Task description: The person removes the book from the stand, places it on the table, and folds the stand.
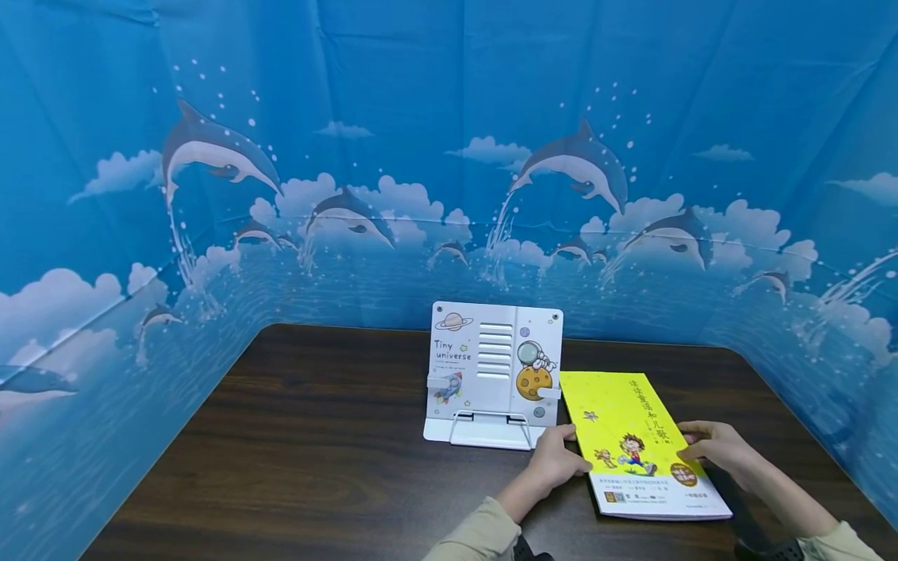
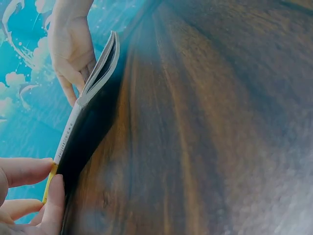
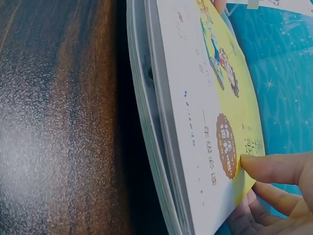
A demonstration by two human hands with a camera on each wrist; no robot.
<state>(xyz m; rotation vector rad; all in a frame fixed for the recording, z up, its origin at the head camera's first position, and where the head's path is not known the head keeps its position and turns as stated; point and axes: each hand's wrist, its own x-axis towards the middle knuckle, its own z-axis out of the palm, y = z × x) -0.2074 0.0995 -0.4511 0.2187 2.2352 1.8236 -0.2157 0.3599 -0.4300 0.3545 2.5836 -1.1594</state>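
A yellow-and-white paperback book (image 1: pixel 612 417) lies face up at the right of the table, with a cartoon child on its cover. My left hand (image 1: pixel 554 461) holds its left edge; in the left wrist view, the fingers (image 2: pixel 29 171) and thumb pinch the yellow spine. At the opposite edge, my right hand (image 1: pixel 722 450) grips the book. The right wrist view has that thumb (image 3: pixel 274 167) on the cover and fingers curled under the edge. Pages part slightly at the book's lower end, and a dark gap shows beneath it.
Just left of the book stands a white metal book stand (image 1: pixel 463 393) with space drawings, a wire ledge and small page clips. The dark wooden table (image 1: pixel 316 444) extends to the left. A blue dolphin-print curtain (image 1: pixel 421 117) surrounds its back and sides.
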